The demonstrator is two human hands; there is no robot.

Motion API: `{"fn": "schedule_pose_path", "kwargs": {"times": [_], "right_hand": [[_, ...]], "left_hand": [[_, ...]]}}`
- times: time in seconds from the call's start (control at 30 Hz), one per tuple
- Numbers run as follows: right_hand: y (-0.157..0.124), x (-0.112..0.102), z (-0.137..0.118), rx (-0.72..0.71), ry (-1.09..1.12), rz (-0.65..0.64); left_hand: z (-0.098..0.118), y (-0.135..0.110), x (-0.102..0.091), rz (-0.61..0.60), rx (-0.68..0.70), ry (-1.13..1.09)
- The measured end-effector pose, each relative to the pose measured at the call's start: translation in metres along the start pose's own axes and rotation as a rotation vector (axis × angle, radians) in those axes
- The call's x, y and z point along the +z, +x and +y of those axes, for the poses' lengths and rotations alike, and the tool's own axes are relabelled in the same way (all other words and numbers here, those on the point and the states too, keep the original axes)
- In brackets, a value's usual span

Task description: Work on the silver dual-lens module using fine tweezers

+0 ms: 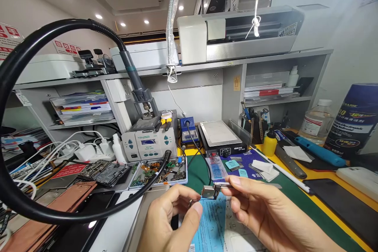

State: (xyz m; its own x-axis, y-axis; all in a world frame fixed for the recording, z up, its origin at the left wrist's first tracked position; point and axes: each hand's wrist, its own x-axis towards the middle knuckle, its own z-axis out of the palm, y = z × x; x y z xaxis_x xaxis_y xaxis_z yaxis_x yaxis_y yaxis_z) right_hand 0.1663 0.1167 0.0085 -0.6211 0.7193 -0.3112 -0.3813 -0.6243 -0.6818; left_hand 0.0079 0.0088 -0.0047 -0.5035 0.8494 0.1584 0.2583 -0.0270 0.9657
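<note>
In front of me, my right hand (260, 204) pinches a small electronic part (209, 192) between thumb and fingers. The part has a pale, metallic square face and a short black piece beside it that runs up to the fingertips. My left hand (174, 216) is at the part's left side, thumb and index finger drawn close together; a tiny dark thing shows between them, too small to name. Beneath both hands lies a blue and white printed sheet (211, 224) on a green mat (196, 169).
A black hose (59, 220) loops across the left from the hot-air station (150, 141). A tray of small parts (162, 173) sits behind my left hand. A heating plate (220, 134) is at the back; bottles (350, 118) and a dark phone (342, 201) are on the right.
</note>
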Motion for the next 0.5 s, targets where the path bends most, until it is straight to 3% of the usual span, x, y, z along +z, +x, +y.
{"fn": "schedule_pose_path", "kwargs": {"times": [0.17, 0.27, 0.37, 0.5], "right_hand": [[0.0012, -0.0063, -0.0020, 0.013, 0.045, -0.008], [0.0029, -0.0072, -0.0042, 0.030, 0.059, -0.029], [0.0043, -0.0068, -0.0065, 0.040, 0.089, -0.052], [0.0044, -0.0080, -0.0075, 0.065, 0.102, -0.073]], "left_hand": [[0.0034, 0.0003, -0.0001, 0.135, 0.202, 0.096], [0.0044, 0.0012, -0.0020, 0.101, 0.306, 0.078], [0.0035, 0.0028, -0.0046, 0.020, 0.287, 0.013], [0.0018, 0.0044, -0.0079, -0.062, 0.159, -0.143]]}}
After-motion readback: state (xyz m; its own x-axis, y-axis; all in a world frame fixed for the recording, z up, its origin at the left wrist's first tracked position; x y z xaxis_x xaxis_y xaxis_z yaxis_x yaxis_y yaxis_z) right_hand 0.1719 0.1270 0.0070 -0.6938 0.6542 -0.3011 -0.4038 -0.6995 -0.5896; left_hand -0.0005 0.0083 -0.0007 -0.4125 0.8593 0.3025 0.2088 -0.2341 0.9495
